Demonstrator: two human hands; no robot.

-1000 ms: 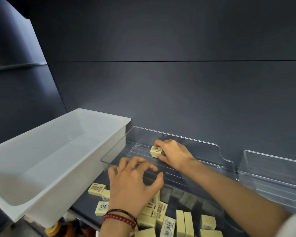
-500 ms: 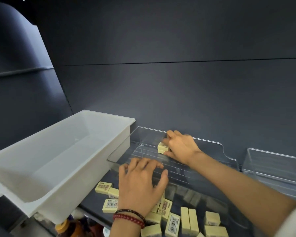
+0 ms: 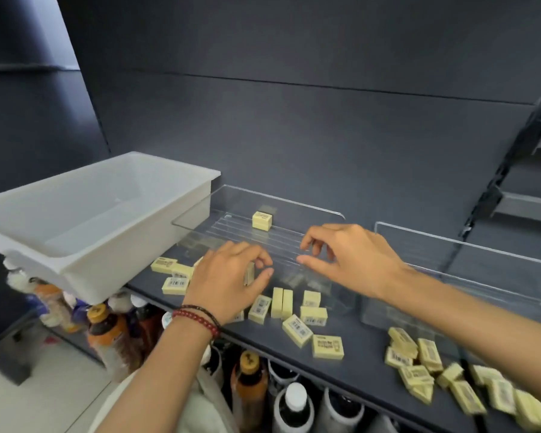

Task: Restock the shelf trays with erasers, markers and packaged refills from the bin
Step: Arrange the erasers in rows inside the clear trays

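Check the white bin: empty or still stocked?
Empty, as far as shown: the white bin's visible floor and walls are bare. Loose erasers lie on the shelf beside it.

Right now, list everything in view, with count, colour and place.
White plastic bin: one, white, left of the trays.
Left clear acrylic tray: one, transparent, shelf centre.
Right clear acrylic tray: one, transparent, beside it.
Rectangular eraser in tray: one, pale yellow, rear of left tray.
Loose rectangular erasers: over fifteen, pale yellow, scattered on shelf.
Dark grey shelf: one, under everything.
Capped bottles: several, mixed colours, below shelf.
Beaded bracelets: red and black, left wrist.
Left hand: pinches a small pale eraser.
Right hand: loosely curled, empty, over left tray.
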